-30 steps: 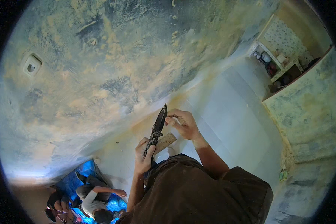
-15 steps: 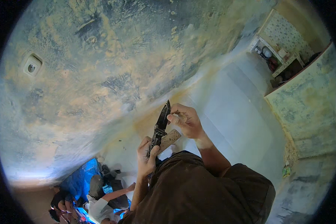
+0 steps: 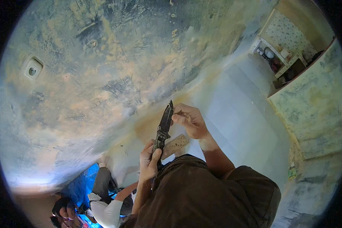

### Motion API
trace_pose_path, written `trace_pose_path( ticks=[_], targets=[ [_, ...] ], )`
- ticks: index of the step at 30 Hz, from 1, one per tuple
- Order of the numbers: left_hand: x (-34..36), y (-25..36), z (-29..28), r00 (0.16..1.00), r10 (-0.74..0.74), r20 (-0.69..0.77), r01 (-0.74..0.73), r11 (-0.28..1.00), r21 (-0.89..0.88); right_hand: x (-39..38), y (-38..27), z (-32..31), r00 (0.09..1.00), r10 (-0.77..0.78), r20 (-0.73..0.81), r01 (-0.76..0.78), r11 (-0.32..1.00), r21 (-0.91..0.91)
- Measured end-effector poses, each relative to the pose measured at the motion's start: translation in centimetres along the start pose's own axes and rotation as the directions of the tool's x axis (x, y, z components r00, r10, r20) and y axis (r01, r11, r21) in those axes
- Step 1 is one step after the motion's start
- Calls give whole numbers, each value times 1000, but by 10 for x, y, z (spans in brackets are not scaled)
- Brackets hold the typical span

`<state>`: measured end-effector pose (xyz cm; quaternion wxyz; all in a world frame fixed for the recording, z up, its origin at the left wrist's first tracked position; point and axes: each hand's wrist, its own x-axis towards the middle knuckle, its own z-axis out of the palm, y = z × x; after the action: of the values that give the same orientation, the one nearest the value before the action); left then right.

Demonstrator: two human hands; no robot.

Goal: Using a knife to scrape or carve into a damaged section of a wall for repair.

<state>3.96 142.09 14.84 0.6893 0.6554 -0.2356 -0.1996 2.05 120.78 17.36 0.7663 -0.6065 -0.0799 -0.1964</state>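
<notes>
Right at the middle of the head view, the left hand (image 3: 150, 161) is wrapped around the dark handle of a folding knife (image 3: 163, 127), thumb lying along the grip, fingers curled shut about it. The knife stands nearly upright, tilted a little to the right, its dark blade pointing to the far side toward the wall (image 3: 102, 76). The right hand (image 3: 190, 121) sits just right of the blade, its fingertips drawn together beside the blade's upper part; whether they touch the steel or pinch something small I cannot tell. Just below the right hand and right of the knife handle, a small tan block (image 3: 174, 145) with a speckled, rough-looking face shows; what holds it up is hidden.

Both forearms come up from the person's brown garment (image 3: 201, 197) at the near edge. The wall is mottled blue-grey and sandy, with a white socket (image 3: 32, 68) at the far left. A pale tiled floor (image 3: 247, 114) runs off to the right toward a small white shelf (image 3: 279, 57) holding jars. At the near left, another person (image 3: 102, 203) in a white sleeve crouches on a blue sheet (image 3: 79, 188), well apart from the hands.
</notes>
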Motion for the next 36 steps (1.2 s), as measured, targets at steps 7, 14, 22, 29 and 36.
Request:
trace_pose_path(
  ticks=[7,14,22,29,36],
  targets=[
    [4,-5,-1,997,-29,68,33,997,-69,5,-2,-4,999,47,6,-47,997,63],
    [8,-16,0,961,-115,253,232,831,-506,8,1,-6,995,96,-35,-90,985,146],
    [17,-30,16,927,-53,372,320,630,-708,9,8,-12,996,84,33,-89,980,178],
    [24,-46,22,841,0,542,490,428,-760,16,11,-13,1000,13,2,-13,959,282],
    [28,-47,29,822,22,569,526,352,-774,22,13,-15,991,81,-102,-27,895,445]
  ],
)
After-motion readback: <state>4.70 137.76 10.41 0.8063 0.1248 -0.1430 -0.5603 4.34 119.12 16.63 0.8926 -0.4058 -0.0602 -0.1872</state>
